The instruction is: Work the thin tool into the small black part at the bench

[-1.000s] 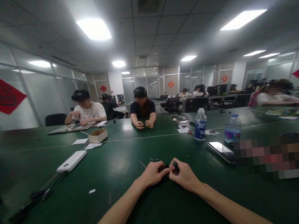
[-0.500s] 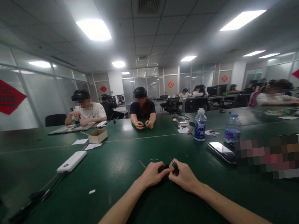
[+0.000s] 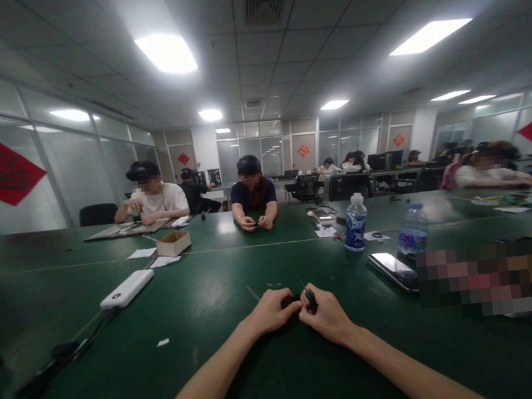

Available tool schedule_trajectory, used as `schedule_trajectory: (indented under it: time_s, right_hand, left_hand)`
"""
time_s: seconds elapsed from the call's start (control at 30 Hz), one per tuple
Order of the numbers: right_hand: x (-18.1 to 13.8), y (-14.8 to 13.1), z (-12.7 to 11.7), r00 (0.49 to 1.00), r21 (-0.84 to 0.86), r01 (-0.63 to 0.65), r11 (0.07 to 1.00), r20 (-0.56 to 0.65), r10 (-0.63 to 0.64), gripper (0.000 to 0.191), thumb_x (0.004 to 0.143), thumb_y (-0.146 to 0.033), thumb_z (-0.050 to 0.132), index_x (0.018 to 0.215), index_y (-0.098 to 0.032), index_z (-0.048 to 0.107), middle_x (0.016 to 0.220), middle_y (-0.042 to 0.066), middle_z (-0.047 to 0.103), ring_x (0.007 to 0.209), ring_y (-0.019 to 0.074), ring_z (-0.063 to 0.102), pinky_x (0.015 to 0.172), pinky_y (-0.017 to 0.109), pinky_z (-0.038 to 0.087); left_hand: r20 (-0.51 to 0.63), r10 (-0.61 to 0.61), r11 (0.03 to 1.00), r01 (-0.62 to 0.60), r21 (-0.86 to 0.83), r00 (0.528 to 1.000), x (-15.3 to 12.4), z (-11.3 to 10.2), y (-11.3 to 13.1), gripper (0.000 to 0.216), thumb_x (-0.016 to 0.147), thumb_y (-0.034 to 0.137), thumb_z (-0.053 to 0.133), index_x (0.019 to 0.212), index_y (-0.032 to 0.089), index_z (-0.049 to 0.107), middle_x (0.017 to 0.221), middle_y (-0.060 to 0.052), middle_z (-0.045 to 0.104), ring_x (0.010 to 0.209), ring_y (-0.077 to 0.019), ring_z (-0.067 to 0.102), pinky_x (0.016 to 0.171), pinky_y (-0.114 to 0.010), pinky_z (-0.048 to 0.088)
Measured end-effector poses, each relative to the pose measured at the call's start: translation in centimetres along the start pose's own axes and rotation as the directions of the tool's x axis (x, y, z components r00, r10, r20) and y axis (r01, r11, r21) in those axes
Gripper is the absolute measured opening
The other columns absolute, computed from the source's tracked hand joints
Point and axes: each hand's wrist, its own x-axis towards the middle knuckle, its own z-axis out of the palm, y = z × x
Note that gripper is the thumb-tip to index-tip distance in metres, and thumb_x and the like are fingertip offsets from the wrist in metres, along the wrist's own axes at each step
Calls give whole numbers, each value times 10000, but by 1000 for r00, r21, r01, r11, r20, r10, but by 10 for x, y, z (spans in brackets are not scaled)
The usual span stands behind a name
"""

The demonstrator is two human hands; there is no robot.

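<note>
Above the green table (image 3: 229, 383), my left hand (image 3: 272, 311) is closed around a small dark piece (image 3: 290, 300), mostly hidden by the fingers. Close beside it, my right hand (image 3: 327, 313) grips a small screwdriver (image 3: 310, 297) with a dark handle. Its thin shaft points up and away from me. The fingertips of both hands meet or nearly meet. What the dark piece is cannot be made out.
A phone (image 3: 393, 271) and two bottles, one blue-labelled (image 3: 355, 224) and one clear (image 3: 413, 229), stand to the right. A white power bank (image 3: 127, 289) with cables and a small open box (image 3: 173, 243) are left. Across the table sits a person (image 3: 252, 194).
Both hands keep nearly the same place and grip. The screwdriver's shaft is tilted very slightly differently. The view has shifted a touch.
</note>
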Motion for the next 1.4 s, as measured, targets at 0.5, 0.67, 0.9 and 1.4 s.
schedule_trajectory:
  time_s: [0.5,0.67,0.9,1.4]
  right_hand:
    - [0,-2,0,1000,15,-2,1000,8,1,132,678,-135,499,672,-211,391,642,-35,502,537,105,467,523,213,369]
    - [0,2,2,1000,0,-3,1000,0,3,130,685,-149,497,673,-213,384,620,-41,486,538,112,468,524,219,362]
    - [-1,-1,0,1000,-8,7,1000,24,-6,134,704,-144,493,675,-211,380,642,-34,490,548,110,464,518,215,361]
    - [-1,0,-1,999,-11,19,1000,49,-18,137,709,-140,494,674,-211,383,638,-36,477,554,112,461,525,218,359]
  left_hand:
    - [5,-2,1000,2,-13,1000,0,0,0,381,875,476,447,787,143,610,686,-16,592,626,-130,531,560,-214,345]
    - [1,-15,1000,15,-3,1000,0,1,0,365,867,464,468,770,142,611,663,-10,582,617,-127,527,550,-210,330]
    - [6,-1,1000,1,-10,1000,0,1,-2,378,871,475,458,788,140,611,677,-13,589,621,-129,534,553,-210,340]
    - [34,-7,1000,7,-20,999,0,-3,3,371,873,477,460,846,148,631,731,-29,617,649,-145,549,584,-230,368]
